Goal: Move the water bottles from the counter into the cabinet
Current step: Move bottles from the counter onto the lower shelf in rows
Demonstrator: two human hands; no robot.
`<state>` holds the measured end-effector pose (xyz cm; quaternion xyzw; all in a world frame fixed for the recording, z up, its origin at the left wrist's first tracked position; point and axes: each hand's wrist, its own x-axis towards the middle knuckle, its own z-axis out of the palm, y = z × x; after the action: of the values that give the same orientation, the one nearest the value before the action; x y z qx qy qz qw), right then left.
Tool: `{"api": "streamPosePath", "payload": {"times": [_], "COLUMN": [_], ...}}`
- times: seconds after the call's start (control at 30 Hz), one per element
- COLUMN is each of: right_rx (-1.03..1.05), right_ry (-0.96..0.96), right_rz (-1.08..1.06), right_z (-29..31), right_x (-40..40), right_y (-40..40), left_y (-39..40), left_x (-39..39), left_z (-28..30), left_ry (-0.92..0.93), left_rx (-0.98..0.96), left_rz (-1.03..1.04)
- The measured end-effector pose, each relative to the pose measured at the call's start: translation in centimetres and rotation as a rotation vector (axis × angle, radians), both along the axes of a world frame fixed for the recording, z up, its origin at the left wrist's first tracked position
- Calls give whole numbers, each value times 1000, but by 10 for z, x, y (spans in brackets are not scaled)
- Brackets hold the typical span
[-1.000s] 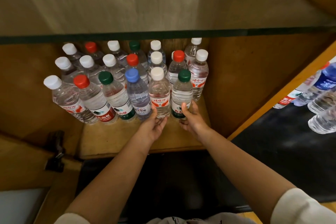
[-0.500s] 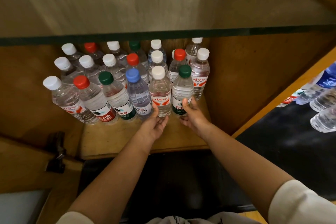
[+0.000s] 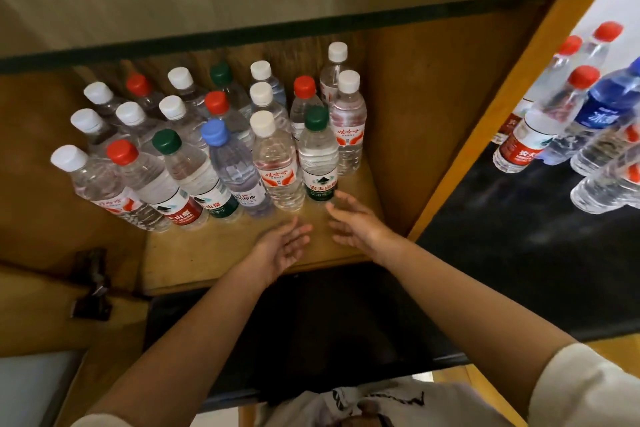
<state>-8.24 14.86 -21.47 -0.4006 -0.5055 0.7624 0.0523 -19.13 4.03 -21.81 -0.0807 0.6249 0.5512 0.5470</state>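
Though both hands sit inside the cabinet, neither holds anything. At far left, the wooden cabinet shelf (image 3: 214, 253) carries upright water bottles packed in rows; I count twenty caps, though some at the back are half hidden. The front row runs, left to right: white cap, red cap, green cap, blue-capped bottle (image 3: 235, 170), white-capped bottle (image 3: 278, 166) and green-capped bottle (image 3: 318, 156). By cap colour I make it twelve white, four red, three green and one blue.

The left hand (image 3: 282, 248) lies palm up with fingers spread, just short of the white-capped bottle. The right hand (image 3: 356, 222) is also spread and empty, its fingertips close to the base of the green-capped bottle; whether they touch it I cannot tell.

Further right, past the cabinet's side wall, the dark counter (image 3: 502, 253) bears the bottles left to move (image 3: 540, 121). At least six show there, three red caps and one blue label among them, cut off by the frame edge. They stand upright, to the right of and beyond both hands, so the right hand is the nearer one to reach them.
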Motion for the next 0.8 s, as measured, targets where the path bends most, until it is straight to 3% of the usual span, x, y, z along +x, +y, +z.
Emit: {"api": "streamPosePath", "payload": {"times": [0.17,0.3,0.47,0.6,0.8], "right_rx": [158,275,410,526,584], "right_ry": [-41,-12,-60,-176,-301], "right_rz": [294,357,272,175,-129], "right_z": [-8,-11,-17,-21,-23], "right_x": [59,114,192,256,334], "right_y": [5,17,44,74,130], "left_y": [-8,-4,29,73,163], "left_x": [29,57,115,171,237], "left_z": [-3,-8,-24,-33,-33], "left_ry": [195,363,613,711,726], "left_rx": [-124,-148,-76,23,125], "left_rz": [-282,-551,-901,-1125,-1135]}}
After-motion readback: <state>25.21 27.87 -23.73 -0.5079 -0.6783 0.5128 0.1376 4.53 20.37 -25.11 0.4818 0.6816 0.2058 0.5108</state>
